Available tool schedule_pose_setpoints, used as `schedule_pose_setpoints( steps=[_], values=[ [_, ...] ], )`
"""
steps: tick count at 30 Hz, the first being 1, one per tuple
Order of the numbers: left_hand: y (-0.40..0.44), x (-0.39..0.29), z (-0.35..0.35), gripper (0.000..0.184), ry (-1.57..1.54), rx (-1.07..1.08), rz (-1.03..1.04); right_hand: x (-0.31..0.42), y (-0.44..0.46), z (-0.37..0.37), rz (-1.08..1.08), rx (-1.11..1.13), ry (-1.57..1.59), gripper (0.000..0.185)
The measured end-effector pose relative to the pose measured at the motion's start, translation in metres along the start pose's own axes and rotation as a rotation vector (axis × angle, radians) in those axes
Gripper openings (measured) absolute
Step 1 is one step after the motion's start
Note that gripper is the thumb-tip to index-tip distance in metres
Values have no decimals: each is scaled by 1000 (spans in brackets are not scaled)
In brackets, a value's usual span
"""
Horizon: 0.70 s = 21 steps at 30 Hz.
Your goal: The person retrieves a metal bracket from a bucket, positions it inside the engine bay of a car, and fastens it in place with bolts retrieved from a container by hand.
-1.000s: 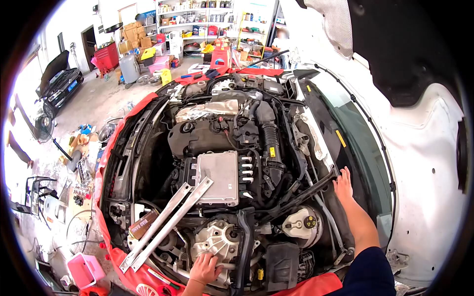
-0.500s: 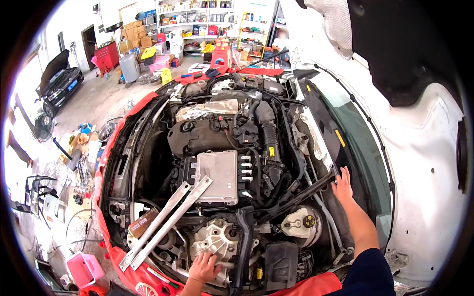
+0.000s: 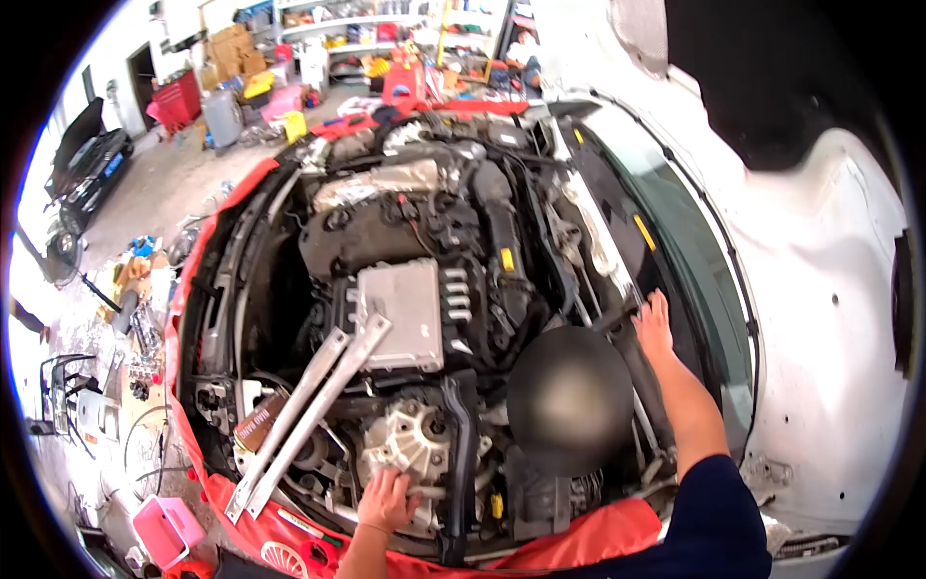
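My left hand [image 3: 386, 499] lies with its fingers apart on the near side of a cast aluminium strut tower [image 3: 410, 436] at the front of the engine bay. My right hand [image 3: 655, 326] reaches to the dark cowl panel [image 3: 644, 275] below the windshield, its fingers stretched along the edge there. Beside it runs the end of a black bar or trim; I see no firm grip on it. Two flat metal bars [image 3: 318, 415] lie slantwise, their upper ends over a silver control-unit box [image 3: 400, 314]. A dark round blur hides the area between my hands.
A brown box [image 3: 260, 425] lies by the lower ends of the bars. Red covers [image 3: 598, 529] drape over the car's edges. The raised white hood [image 3: 820, 318] stands on the right. A pink basket [image 3: 166, 531] and loose parts are on the floor at left.
The view has shifted, so the engine bay sits further left and higher. Both hands keep nearly the same places on the car. A round blur now covers the brake fluid reservoir seen before.
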<state>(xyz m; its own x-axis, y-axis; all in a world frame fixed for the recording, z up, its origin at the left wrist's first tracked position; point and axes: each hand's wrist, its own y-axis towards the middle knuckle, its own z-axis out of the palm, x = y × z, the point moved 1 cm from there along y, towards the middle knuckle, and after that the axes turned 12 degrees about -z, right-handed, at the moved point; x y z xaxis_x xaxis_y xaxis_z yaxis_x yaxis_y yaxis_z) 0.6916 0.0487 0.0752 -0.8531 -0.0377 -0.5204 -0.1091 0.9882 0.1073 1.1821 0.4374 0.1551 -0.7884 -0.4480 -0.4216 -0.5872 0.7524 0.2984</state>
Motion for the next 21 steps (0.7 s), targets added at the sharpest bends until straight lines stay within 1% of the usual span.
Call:
schedule_pose_setpoints(
  steps=[1, 2, 3, 4, 5, 6, 7, 8, 9, 10, 12, 13, 15, 17, 19, 21],
  values=[
    [-1, 1, 2, 39, 0, 14, -17, 0, 0, 3, 46, -34, 27, 40],
    [0, 2, 5, 38, 15, -13, -2, 7, 4, -3, 114, -120, 72, 37],
    [-1, 3, 7, 38, 25, -33, 12, 23, 9, -21, 132, -156, 90, 38],
    [0, 2, 7, 38, 10, -18, 19, 40, 13, -36, 96, -259, 200, 29],
    [0, 2, 7, 38, -3, -11, 14, 61, 15, -45, 88, -290, 409, 18],
    [1, 2, 6, 38, -3, -29, 23, 89, 17, -68, 22, -227, 652, 11],
    [1, 0, 7, 37, -1, -48, 36, 115, 15, -88, -75, -136, 775, 12],
    [0, -1, 5, 37, -22, -18, 25, 137, 11, -99, -196, -87, 897, 13],
    [3, -2, 4, 36, -33, -5, 19, 154, 9, -108, -376, -25, 948, 15],
    [4, -4, 3, 35, -41, -19, 30, 174, 3, -102, -357, -41, 1015, 18],
    [3, -3, 3, 35, -36, -16, 36, 207, 0, -93, -386, 18, 1025, 24],
    [3, -3, 4, 35, -35, -24, 41, 219, -1, -92, -331, 103, 1026, 22],
    [4, -4, 3, 35, -32, -18, 38, 244, 0, -90, -342, 211, 928, 21],
    [3, -4, 3, 35, -36, -26, 39, 269, -1, -90, -375, 196, 802, 22],
    [3, -4, 3, 35, -38, -17, 36, 286, 1, -100, -354, 181, 809, 21],
    [2, -3, 3, 35, -38, -20, 24, 300, 3, -105, -299, 424, 690, 22]
  ],
)
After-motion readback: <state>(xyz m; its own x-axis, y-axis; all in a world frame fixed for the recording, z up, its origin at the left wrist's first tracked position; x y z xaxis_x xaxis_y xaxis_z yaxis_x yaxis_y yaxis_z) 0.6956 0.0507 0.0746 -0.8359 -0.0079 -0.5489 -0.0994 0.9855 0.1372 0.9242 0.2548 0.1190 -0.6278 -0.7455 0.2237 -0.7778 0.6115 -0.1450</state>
